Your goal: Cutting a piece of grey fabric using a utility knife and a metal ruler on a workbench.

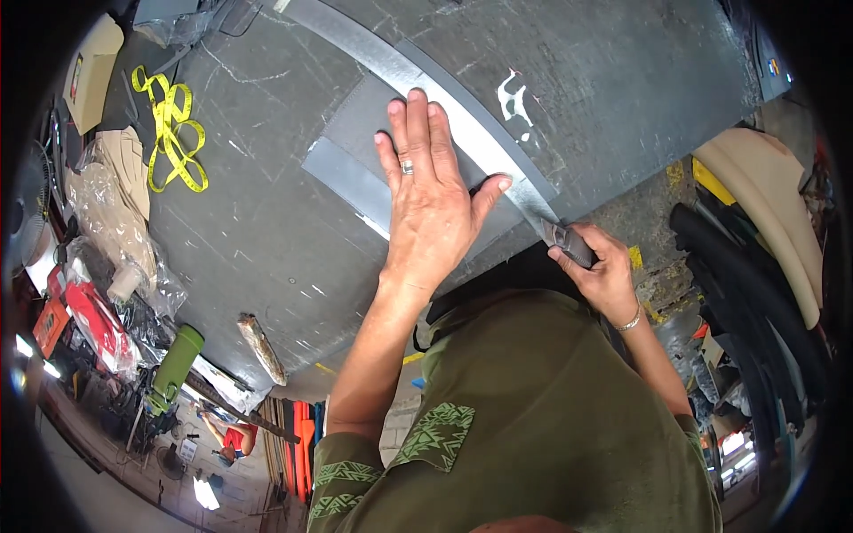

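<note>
My left hand (428, 209) lies flat, fingers stretched and thumb spread, on a long metal straightedge (480, 138) and the grey sheet material (351, 120) beside it. A ring sits on one finger. The sheet also shows as a narrow strip along the straightedge's right side. At the near end of the straightedge, by the table's front edge, my right hand (611, 271) is wrapped round a dark utility knife (569, 244). Its blade tip is too small to make out against the sheet.
The worktable (249, 213) is dark and scratched. On its left lie a yellow tape measure (169, 133), a plastic-wrapped brown bundle (111, 195) and a taped stick-like piece (262, 346). Rolled materials (746, 284) stand at the right. Another person (238, 440) is far off at lower left.
</note>
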### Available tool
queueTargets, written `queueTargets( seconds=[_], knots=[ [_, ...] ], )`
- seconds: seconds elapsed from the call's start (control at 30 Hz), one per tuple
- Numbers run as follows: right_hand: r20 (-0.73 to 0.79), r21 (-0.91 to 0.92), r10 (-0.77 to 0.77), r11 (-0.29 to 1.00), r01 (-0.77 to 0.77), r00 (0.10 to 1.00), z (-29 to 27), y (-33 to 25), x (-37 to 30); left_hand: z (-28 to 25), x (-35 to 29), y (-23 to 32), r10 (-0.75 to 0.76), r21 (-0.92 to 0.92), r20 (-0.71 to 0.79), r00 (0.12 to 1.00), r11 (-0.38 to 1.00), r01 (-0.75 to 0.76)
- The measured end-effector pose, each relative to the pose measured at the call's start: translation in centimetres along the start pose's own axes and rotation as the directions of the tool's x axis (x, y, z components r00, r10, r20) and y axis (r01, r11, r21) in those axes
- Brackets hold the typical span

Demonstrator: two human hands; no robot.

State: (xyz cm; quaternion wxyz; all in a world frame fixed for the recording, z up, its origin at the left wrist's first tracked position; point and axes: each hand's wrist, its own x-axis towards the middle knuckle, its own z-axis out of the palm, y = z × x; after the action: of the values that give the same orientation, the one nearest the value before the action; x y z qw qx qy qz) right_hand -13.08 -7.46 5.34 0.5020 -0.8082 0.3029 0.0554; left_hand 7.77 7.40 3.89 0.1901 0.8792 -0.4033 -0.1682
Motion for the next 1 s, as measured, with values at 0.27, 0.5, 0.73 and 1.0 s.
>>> queueTargets(
  seconds=[0.27, 0.5, 0.73, 1.0],
  knots=[
    [-0.016, -0.038, -0.046, 0.998, 0.045, 0.999, 0.0, -0.3, 0.1, 0.0, 0.0, -0.2, 0.012, -0.001, -0.003, 1.0, 1.0, -0.012],
    [0.057, 0.03, 0.071, 0.997, -0.073, 0.996, -0.5, -0.2, 0.5, -0.1, 0.1, 0.3, -0.011, 0.024, 0.011, 1.0, 1.0, 0.011],
    [0.075, 0.221, 0.189, 0.954, -0.201, 0.979, 0.2, 2.1, 0.6, -0.2, 0.0, 0.5, -0.008, 0.026, -0.032, 0.999, 1.0, 0.009],
    [0.033, 0.208, 0.175, 0.962, -0.178, 0.984, 0.8, 1.9, 1.4, -0.3, 0.1, -0.3, 0.003, 0.046, -0.099, 0.995, 0.999, 0.002]
  ],
)
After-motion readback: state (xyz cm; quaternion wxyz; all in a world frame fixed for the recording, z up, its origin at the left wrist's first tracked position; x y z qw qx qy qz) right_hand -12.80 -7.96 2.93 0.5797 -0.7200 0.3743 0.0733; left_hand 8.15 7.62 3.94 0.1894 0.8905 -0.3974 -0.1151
